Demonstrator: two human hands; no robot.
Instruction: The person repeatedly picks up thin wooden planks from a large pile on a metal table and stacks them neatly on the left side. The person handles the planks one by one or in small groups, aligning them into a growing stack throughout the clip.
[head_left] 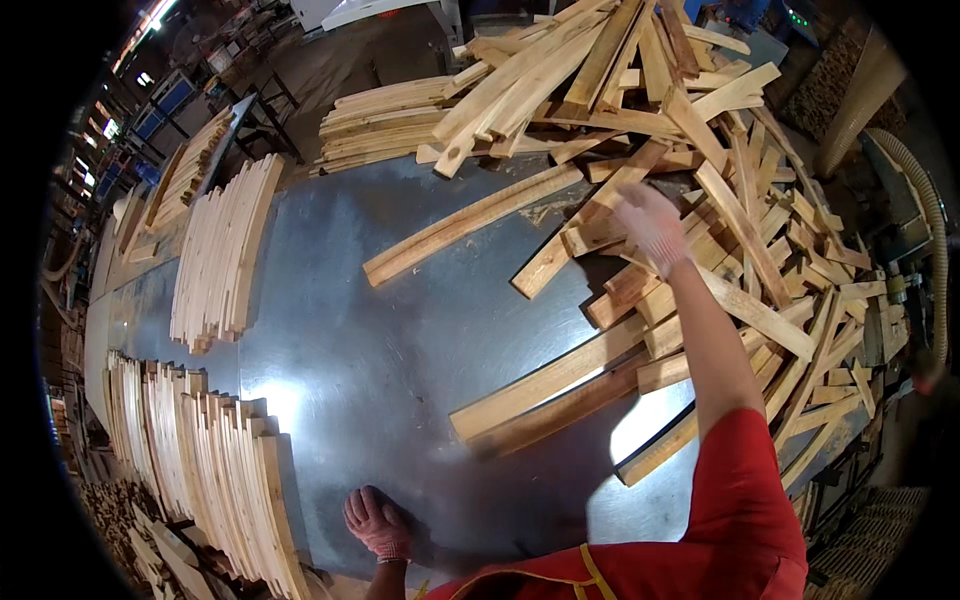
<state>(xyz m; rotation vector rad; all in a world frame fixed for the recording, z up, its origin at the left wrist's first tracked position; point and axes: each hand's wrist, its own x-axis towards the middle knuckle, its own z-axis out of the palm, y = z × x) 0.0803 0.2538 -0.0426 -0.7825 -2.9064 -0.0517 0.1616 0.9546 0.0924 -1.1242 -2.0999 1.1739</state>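
Observation:
My right hand (654,228), in a pale pinkish knit glove, is stretched over the heap of loose wooden boards (740,225) on the right. Motion blurs its fingers, so I cannot see whether they grip anything. Just beside it lie a short wooden block (592,237) and a longer board (540,268) with its near end on the metal. My left hand (377,524), gloved alike, rests on the metal tabletop (400,370) near the front edge, its fingers curled in and no board in them.
Neat rows of wooden strips stand at the near left (225,470) and far left (222,250). Another stack of boards (385,125) lies along the back. Single boards (470,222) lie across the tabletop. A ribbed hose (935,250) hangs beyond the heap at right.

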